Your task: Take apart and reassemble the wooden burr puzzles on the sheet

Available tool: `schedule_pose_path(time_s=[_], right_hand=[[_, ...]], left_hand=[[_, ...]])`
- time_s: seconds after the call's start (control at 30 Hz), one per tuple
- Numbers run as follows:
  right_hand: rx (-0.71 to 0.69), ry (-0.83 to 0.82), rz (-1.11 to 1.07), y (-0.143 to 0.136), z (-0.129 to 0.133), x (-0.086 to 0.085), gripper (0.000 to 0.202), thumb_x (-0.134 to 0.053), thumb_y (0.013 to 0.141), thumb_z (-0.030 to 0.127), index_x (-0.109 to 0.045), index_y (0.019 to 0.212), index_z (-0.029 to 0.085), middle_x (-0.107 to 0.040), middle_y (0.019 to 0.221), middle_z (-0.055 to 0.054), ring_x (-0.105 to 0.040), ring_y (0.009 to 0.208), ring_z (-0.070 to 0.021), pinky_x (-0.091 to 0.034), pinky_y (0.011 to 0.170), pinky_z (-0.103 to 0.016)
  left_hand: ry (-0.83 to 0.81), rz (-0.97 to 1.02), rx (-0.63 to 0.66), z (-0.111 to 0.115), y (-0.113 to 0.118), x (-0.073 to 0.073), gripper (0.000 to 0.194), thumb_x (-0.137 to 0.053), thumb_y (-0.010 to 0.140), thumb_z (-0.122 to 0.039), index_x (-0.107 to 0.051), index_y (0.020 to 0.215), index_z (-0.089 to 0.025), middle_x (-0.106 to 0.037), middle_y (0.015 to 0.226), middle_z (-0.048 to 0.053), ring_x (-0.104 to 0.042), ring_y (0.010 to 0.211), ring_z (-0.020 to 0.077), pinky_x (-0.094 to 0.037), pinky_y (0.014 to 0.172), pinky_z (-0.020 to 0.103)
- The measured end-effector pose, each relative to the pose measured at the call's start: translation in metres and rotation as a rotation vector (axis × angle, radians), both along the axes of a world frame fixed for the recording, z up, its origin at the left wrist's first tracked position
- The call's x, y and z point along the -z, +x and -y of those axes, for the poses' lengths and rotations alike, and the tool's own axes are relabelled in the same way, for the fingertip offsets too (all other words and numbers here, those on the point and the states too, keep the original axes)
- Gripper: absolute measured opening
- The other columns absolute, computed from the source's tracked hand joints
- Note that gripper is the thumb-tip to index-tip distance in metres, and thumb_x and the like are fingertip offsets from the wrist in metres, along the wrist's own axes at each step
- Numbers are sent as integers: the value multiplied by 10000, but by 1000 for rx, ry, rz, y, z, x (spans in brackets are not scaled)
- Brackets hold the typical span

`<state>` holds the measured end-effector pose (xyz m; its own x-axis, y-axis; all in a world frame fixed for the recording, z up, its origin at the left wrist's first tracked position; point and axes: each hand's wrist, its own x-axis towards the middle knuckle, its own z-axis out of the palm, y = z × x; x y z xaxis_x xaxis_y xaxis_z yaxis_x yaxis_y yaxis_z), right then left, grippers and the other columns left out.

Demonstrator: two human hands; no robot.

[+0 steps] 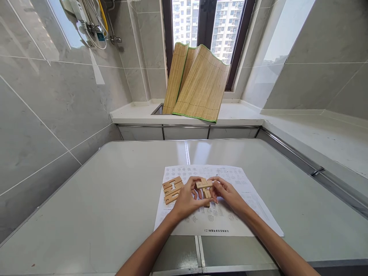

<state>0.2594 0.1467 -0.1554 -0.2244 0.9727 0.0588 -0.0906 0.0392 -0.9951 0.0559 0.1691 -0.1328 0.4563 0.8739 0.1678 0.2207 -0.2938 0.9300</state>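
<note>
In the head view, my left hand (186, 199) and my right hand (227, 190) are together over a printed sheet. Between them is a small cluster of notched wooden burr puzzle pieces (204, 184), one lying crosswise over upright ones. My left fingers curl at the cluster's left side, its thumb stretched below toward my right fingertips. The right thumb and fingers pinch the cluster's right side. Fingers partly hide how the pieces interlock. Just left of my left hand, three loose notched wooden pieces (169, 197) with dark marks lie side by side on the sheet.
The white printed sheet (189, 228) with small diagrams lies on a pale glossy table (86, 214) with a centre seam. Behind stands a white ledge (132, 114) bearing a folded bamboo mat (201, 84) before a window. Tiled walls flank both sides; hoses hang upper left.
</note>
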Motion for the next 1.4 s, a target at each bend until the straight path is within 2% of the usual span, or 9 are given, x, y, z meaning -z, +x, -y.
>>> schedule_pose_path(time_s=[0.1,0.2,0.3,0.43,0.63,0.77,0.93,1.2,1.4], right_hand=[[128,60,150,2,0,-1,460,-519,967,632,-610,1155,223,-675,778,-28,-597,653,-188,-492,635,-339],[221,180,408,3,2,-1,374,-632,920,560,-662,1118,244,-695,904,-54,-619,801,-222,-510,722,-361],[134,307,551,3,5,0,455,-779,805,495,-655,1186,277,-660,1119,-71,-605,1024,-275,-508,893,-414],[35,350,640,4,7,3,676,-892,673,481,-625,1267,301,-579,1274,-88,-519,1209,-329,-454,1032,-476],[-22,180,427,11,1,6,561,-870,725,478,-653,1203,282,-661,1184,-79,-598,1088,-290,-472,1024,-475],[-67,20,87,15,-2,5,645,-869,742,452,-602,1304,282,-658,1268,-88,-614,1182,-282,-471,1059,-456],[-74,-55,-77,18,-2,3,670,-891,717,410,-628,1320,285,-668,1294,-91,-615,1210,-292,-472,1056,-453],[-181,-114,-105,21,-2,0,567,-892,701,351,-672,1210,237,-707,1127,-78,-638,1081,-268,-473,1006,-428],[-288,-77,0,16,0,-5,474,-678,884,569,-701,1164,187,-682,952,-69,-614,809,-210,-506,818,-367]], left_hand=[[-141,181,-120,-8,-2,1,628,-882,702,-380,-521,1187,-209,-727,1034,61,-688,843,174,-543,748,294],[-243,316,-164,-14,-6,1,624,-878,714,-351,-505,1196,-214,-736,1118,93,-715,940,192,-567,886,355],[-252,346,-183,-16,-8,0,634,-887,705,-340,-506,1197,-220,-741,1122,90,-716,940,186,-569,894,357],[-209,280,-188,-14,-7,2,639,-888,709,-363,-508,1206,-234,-734,1090,64,-679,834,141,-550,772,285],[-147,199,-137,-11,-6,3,646,-883,711,-392,-511,1216,-233,-682,962,0,-577,715,96,-478,668,227],[-186,207,-68,-9,-5,1,709,-893,690,-400,-507,1260,-230,-649,929,-12,-578,720,106,-487,682,235],[-190,196,-27,-6,-4,-1,737,-904,676,-386,-511,1279,-230,-641,898,-14,-587,711,111,-492,688,245],[-21,70,39,-1,-6,-5,702,-865,729,-401,-519,1322,-253,-664,909,-3,-584,702,140,-498,689,277],[59,-66,132,1,-7,-7,681,-846,741,-405,-546,1333,-254,-648,827,-31,-600,666,149,-500,690,283]])
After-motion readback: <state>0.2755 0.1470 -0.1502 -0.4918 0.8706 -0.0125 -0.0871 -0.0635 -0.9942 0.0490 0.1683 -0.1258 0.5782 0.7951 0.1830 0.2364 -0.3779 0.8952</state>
